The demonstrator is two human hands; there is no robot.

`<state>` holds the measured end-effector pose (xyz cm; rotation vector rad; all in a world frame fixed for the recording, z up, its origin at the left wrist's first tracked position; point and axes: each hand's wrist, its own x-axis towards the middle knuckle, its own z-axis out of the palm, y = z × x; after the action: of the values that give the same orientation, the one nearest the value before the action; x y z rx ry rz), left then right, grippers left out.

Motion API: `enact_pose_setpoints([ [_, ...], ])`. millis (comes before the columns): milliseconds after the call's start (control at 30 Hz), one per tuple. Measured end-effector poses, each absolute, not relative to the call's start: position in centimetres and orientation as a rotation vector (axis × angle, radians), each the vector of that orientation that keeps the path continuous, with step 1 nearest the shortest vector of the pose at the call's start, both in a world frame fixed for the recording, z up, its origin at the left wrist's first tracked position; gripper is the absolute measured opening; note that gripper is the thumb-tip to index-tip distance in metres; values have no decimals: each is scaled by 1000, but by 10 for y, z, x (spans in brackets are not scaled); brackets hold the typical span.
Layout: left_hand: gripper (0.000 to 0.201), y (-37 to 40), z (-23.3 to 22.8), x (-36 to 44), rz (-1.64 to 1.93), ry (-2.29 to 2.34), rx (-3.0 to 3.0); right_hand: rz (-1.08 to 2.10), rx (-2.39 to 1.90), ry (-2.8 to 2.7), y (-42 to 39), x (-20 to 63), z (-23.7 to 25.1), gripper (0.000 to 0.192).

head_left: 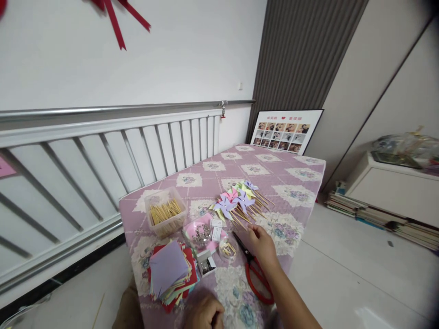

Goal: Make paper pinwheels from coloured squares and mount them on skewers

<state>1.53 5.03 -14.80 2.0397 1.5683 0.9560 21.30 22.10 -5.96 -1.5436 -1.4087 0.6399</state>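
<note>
- Done: a bunch of finished paper pinwheels (pixel 236 201) lies mid counter (pixel 302 183), sticks fanned toward the right hand (pixel 261 242).
- Left: thick paper stack (pixel 169 269) and tub of sticks (pixel 165 213) remain, so prob. lots more to make.
- Right hand is loosely open, holds nothing, just by the pinwheel sticks, above the red scissors (pixel 255 276).
- Left hand (pixel 203 315) curled at the near edge, cut off by frame; can't tell if it grips anything.

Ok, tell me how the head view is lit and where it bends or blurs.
Head view: soft, even indoor light, faint shadows; wide-angle lens bows the radiator rails; pinwheels fairly sharp; left hand cropped and soft at the bottom edge.
</note>
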Motion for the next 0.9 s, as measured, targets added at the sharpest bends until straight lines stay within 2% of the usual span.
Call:
enact_pose_setpoints([
  [167, 24, 51, -137, 14, 946, 1548, 2023, 761, -1456, -1279, 157, 182, -61, 33],
  [367, 24, 50, -125, 15, 936, 1539, 1959, 934, -1478, -1200, 101, 151, -93, 33],
  [733, 23, 40, -111, 11, 1034, 1504, 1919, 834, -1404, -1442, 99, 138, -104, 31],
  [900, 20, 26, -86, 0, 1131, 1590, 1868, 782, -1388, -1562, 98, 132, -103, 30],
])
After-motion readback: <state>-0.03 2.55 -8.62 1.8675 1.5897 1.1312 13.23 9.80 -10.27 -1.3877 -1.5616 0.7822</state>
